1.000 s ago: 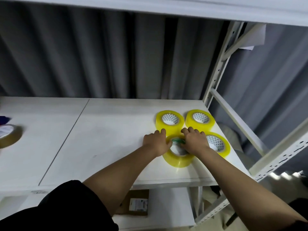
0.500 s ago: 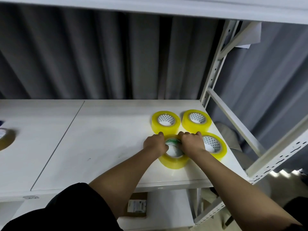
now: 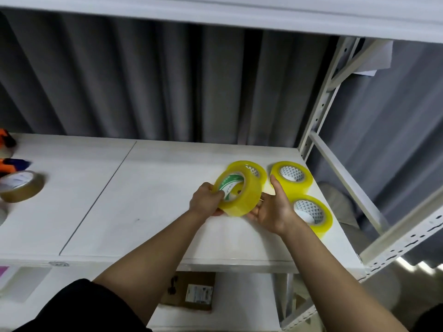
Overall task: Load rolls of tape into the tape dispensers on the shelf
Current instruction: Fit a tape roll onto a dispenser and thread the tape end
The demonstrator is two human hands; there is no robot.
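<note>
1. Your left hand (image 3: 206, 200) grips the lifted roll of tape (image 3: 237, 194) by its near rim, thumb hooked into the core, fingers curled round the outside; the roll is tilted on edge, clear of the shelf (image 3: 148, 212)
2. Your right hand (image 3: 273, 209) lies spread and palm-up just beside the roll, fingertips under its lower right edge, steadying rather than clamping it
3. Three more yellow rolls lie flat: one (image 3: 257, 170) directly behind the lifted roll, one (image 3: 291, 177) beyond your right thumb, one (image 3: 311, 212) just right of your right wrist
4. Far to the left of your left hand sits a brown roll (image 3: 20, 186), with orange-and-dark parts (image 3: 9, 164) at the frame edge that may be dispensers; they are too cropped to tell
5. Judged step: carrying the roll leftward. Keep the thumb inside the core so the roll cannot slip, find the free end before you reach the dispenser, and lift high enough to clear the neighbouring rolls
</note>
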